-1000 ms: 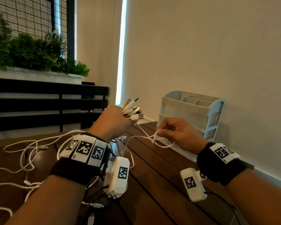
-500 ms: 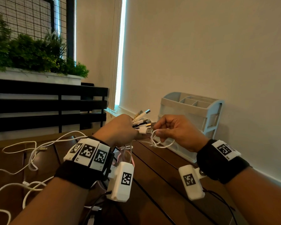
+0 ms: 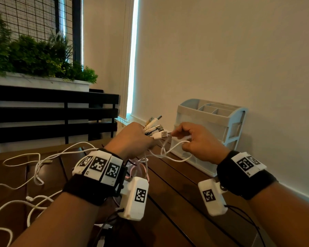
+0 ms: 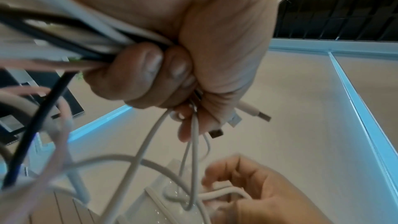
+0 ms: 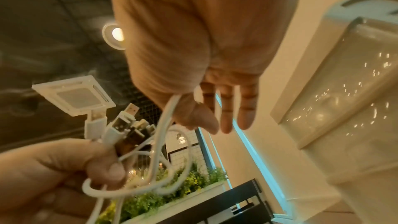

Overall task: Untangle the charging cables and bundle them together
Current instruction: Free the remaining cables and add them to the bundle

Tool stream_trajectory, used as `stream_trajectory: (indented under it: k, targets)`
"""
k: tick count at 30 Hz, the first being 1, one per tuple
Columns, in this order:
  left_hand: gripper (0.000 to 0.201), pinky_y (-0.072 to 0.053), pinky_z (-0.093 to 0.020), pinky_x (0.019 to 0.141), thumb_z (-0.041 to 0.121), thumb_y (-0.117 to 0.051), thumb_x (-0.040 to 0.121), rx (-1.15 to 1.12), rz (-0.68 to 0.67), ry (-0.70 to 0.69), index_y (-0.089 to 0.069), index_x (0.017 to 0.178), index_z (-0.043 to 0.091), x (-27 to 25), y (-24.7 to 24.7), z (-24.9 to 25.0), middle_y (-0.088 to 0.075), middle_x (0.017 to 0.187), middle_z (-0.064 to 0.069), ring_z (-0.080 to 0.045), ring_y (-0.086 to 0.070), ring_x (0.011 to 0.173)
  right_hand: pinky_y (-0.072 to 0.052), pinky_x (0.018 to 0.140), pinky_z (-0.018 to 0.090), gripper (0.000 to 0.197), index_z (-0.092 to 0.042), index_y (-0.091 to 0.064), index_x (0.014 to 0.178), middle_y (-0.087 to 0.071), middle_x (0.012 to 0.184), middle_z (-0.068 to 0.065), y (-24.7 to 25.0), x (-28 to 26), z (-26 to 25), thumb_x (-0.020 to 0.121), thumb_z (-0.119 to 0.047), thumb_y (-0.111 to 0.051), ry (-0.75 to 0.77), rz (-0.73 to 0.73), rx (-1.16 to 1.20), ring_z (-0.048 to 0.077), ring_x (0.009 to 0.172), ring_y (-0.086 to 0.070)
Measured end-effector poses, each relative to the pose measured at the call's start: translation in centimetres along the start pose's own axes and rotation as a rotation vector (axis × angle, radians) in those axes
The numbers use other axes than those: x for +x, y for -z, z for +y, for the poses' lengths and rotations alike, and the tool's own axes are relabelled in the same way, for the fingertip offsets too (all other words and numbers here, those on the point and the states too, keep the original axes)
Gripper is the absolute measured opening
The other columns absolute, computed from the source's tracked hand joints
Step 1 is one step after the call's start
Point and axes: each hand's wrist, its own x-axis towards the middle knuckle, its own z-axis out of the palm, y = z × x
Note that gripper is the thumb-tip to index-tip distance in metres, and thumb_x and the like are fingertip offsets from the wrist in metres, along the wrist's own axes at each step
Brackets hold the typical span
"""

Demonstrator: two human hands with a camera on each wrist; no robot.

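Charging cables bunched in left hand, raised over wooden table; USB plugs fan out toward right hand, which pinches a white cable loop — slack trails left across the table. Grey organizer stands by the wall.

Left wrist: fingers curl tight round white, black and pink cords.

Right wrist: thumb and forefinger pinch the loop — other fingers extended.
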Motion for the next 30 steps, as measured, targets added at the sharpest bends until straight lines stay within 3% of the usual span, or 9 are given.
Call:
stream_trajectory:
  k: [3, 6, 8, 12, 16, 18, 23, 26, 30]
  targets:
    - [0.008, -0.035, -0.022, 0.046, 0.016, -0.067, 0.080, 0.008, 0.041, 0.039, -0.062, 0.076, 0.013, 0.3, 0.6, -0.4, -0.054, 0.064, -0.001, -0.013, -0.047, 0.053, -0.053, 0.063, 0.025, 0.007, -0.014, -0.064, 0.081, -0.067, 0.074, 0.002, 0.1, -0.1, 1.8, 0.086, -0.012, -0.068, -0.249, 0.146, 0.146, 0.012, 0.064, -0.064]
    - [0.007, -0.035, -0.022, 0.047, 0.017, -0.066, 0.082, 0.048, 0.042, 0.067, -0.062, 0.083, 0.011, 0.5, 0.6, -0.8, -0.055, 0.068, -0.002, -0.012, -0.049, 0.055, -0.056, 0.080, 0.044, 0.015, -0.006, -0.061, 0.086, -0.062, 0.064, 0.011, 0.5, -0.6, 2.5, 0.097, -0.012, -0.052, -0.475, 0.099, 0.757, 0.024, 0.068, -0.066]
    - [0.008, -0.034, -0.022, 0.047, 0.018, -0.066, 0.083, 0.064, 0.043, 0.079, -0.060, 0.083, 0.012, 0.5, 0.5, -0.9, -0.054, 0.069, -0.002, -0.012, -0.049, 0.056, -0.058, 0.076, 0.045, 0.022, -0.004, -0.059, 0.087, -0.050, 0.048, 0.005, 1.0, -0.7, 2.4, 0.099, -0.015, -0.045, -0.494, 0.069, 0.997, 0.023, 0.057, -0.064]
    - [0.010, -0.034, -0.023, 0.046, 0.015, -0.065, 0.083, 0.072, 0.101, 0.099, -0.059, 0.075, 0.012, 0.7, 1.4, -1.4, -0.056, 0.068, -0.004, -0.014, -0.051, 0.056, -0.046, 0.048, 0.027, 0.039, -0.002, -0.060, 0.088, -0.035, 0.040, -0.004, 1.4, -0.9, 2.2, 0.090, -0.040, -0.053, -0.453, 0.020, 0.746, 0.011, 0.037, -0.034]
    - [0.007, -0.036, -0.026, 0.051, 0.015, -0.067, 0.080, 0.038, 0.165, 0.102, -0.064, 0.078, 0.009, 0.9, 2.8, -2.2, -0.060, 0.071, -0.009, -0.019, -0.053, 0.059, -0.035, 0.051, 0.024, 0.037, -0.008, -0.064, 0.077, -0.049, 0.050, -0.009, 1.3, -1.1, 2.9, 0.084, -0.044, -0.066, -0.356, 0.036, 0.136, 0.009, 0.049, -0.040]
    - [0.007, -0.039, -0.026, 0.052, 0.014, -0.068, 0.079, 0.017, 0.165, 0.112, -0.065, 0.082, 0.008, 0.9, 2.9, -2.3, -0.062, 0.074, -0.010, -0.020, -0.054, 0.061, -0.037, 0.056, 0.025, 0.030, -0.012, -0.062, 0.073, -0.052, 0.060, -0.002, 1.0, -1.0, 3.4, 0.080, -0.039, -0.073, -0.306, 0.004, 0.035, 0.011, 0.057, -0.046]
    - [0.007, -0.042, -0.028, 0.054, 0.013, -0.069, 0.078, 0.006, 0.135, 0.098, -0.064, 0.081, 0.008, 0.8, 2.8, -1.9, -0.062, 0.075, -0.013, -0.023, -0.055, 0.062, -0.051, 0.083, 0.030, 0.011, -0.020, -0.069, 0.090, -0.070, 0.091, 0.004, 0.7, -1.2, 3.0, 0.082, -0.026, -0.072, -0.212, -0.179, 0.088, 0.018, 0.088, -0.065]
    - [0.007, -0.045, -0.032, 0.058, 0.013, -0.071, 0.078, -0.041, 0.127, 0.068, -0.065, 0.079, 0.009, 0.7, 2.8, -1.8, -0.066, 0.078, -0.017, -0.027, -0.059, 0.066, -0.046, 0.071, 0.011, 0.016, -0.024, -0.070, 0.092, -0.070, 0.083, -0.012, 0.8, -1.6, 1.3, 0.089, -0.037, -0.061, -0.165, -0.326, 0.127, 0.001, 0.079, -0.064]
    - [0.013, -0.041, -0.030, 0.054, 0.017, -0.075, 0.079, -0.072, 0.046, 0.042, -0.065, 0.080, 0.009, 0.4, 2.9, -1.4, -0.057, 0.068, -0.011, -0.025, -0.051, 0.061, -0.051, 0.072, 0.027, 0.029, -0.009, -0.066, 0.106, -0.069, 0.093, 0.008, 0.2, -0.7, -0.3, 0.099, -0.026, -0.045, -0.210, -0.204, 0.381, 0.015, 0.079, -0.064]
